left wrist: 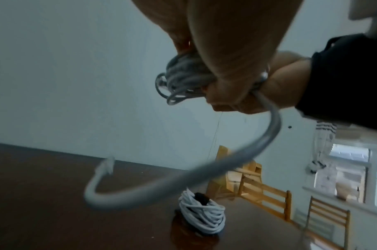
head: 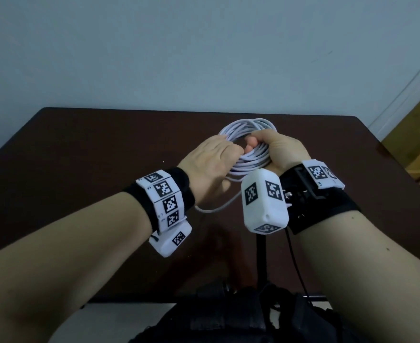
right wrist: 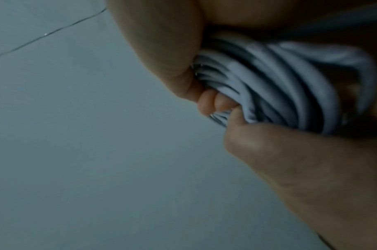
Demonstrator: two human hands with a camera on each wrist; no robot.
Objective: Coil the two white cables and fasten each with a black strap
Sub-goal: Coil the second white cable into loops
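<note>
A coil of white cable (head: 249,126) is held above the dark table (head: 80,154) between both hands. My left hand (head: 211,164) curls its fingers round the coil's left side. My right hand (head: 275,147) grips the right side, with its fingers wrapped round the bundled turns (right wrist: 279,84). A loose tail (left wrist: 204,170) hangs from the hands and ends in a plug (left wrist: 107,165). A second white coil (left wrist: 201,214) lies on the table with a black strap (left wrist: 201,197) at its top; it does not show in the head view.
Pale wall behind the table's far edge (head: 204,111). Wooden chairs (left wrist: 266,196) and a window (left wrist: 354,170) stand off to the right of the table. A black bag (head: 228,315) sits at the near edge, below my arms.
</note>
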